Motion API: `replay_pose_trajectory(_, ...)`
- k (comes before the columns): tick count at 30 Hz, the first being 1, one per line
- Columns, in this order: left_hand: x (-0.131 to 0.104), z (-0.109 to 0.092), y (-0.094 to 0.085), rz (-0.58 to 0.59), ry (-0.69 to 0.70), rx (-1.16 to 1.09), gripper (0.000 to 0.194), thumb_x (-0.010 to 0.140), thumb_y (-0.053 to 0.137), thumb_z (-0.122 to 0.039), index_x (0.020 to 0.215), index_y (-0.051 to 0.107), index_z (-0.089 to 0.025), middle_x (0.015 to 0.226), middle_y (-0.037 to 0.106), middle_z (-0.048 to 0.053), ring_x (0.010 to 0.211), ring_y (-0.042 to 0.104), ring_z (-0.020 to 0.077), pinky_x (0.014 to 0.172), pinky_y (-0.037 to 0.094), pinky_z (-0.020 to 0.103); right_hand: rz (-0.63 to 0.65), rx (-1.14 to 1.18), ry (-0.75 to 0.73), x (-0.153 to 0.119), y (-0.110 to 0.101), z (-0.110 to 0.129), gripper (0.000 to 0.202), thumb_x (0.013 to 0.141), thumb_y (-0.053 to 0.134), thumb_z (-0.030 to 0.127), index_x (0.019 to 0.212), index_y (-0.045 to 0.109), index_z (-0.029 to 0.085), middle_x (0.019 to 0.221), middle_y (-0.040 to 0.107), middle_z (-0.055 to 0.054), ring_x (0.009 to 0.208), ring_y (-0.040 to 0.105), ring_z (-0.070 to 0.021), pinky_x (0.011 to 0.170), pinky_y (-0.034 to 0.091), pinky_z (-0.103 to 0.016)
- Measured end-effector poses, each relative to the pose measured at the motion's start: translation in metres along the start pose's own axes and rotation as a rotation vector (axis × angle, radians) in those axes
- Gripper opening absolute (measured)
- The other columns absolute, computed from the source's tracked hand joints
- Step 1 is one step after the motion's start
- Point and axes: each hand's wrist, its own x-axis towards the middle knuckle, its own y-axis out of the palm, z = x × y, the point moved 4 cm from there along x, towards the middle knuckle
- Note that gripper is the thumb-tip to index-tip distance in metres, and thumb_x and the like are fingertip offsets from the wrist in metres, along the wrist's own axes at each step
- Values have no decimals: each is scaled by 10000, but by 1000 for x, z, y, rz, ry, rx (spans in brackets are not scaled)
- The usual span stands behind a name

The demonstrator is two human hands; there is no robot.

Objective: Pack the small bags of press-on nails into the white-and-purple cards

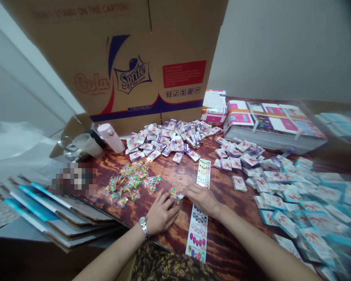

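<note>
My left hand (163, 214), with a watch on its wrist, rests low over the table beside a small clear packet of colorful candy (174, 193). Its fingers are bent and slightly apart, with the tips near the packet. My right hand (201, 198) lies across a long printed sticker strip (197, 230). Its fingertips are pinched together at a small pale piece by the packet, too small to make out. A pile of similar candy packets (128, 181) lies to the left. Small purple-and-white boxes (163, 140) are heaped behind the hands.
A large carton (128, 50) stands at the back. Small blue-and-white boxes (312, 203) cover the right side. Strapped printed sheets (275, 121) lie at the back right. A pink bottle (111, 137) stands left, and cardboard flats (67, 218) are stacked at the left edge.
</note>
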Motion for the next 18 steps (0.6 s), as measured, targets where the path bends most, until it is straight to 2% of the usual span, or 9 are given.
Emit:
replay_pose_trajectory(4,-5,4,2,11,59,33,260,848,471,-285,1077,585,-237,1133,562,51,1157,379,292,1025,191,580,-18,-25,-197,7,9,2,251,903,393,135,1054,587,186,1069,635,-50,1017,555,-146,910,444,-276)
replay_pose_trajectory(8,-8,12,2,20,73,46,281,848,479,-300,1108,570,-246,1183,540,54,1189,358,295,1029,187,583,-51,-90,-303,9,17,2,236,897,414,134,1021,611,176,1057,648,-47,1011,565,-152,914,453,-284)
replay_pose_trajectory(11,-9,14,2,20,60,44,287,846,483,-311,1112,567,-245,1226,515,56,1189,361,291,1029,201,575,-50,-148,-332,5,22,3,234,893,428,131,1039,605,171,1055,650,-54,1012,564,-170,888,468,-301)
replay_pose_trajectory(18,-9,12,-2,40,53,-16,299,842,485,-273,1130,559,-245,1221,524,71,1180,382,279,1025,211,574,58,-185,-329,-1,28,7,212,894,439,161,1046,585,138,1070,634,-101,991,561,-185,856,463,-344)
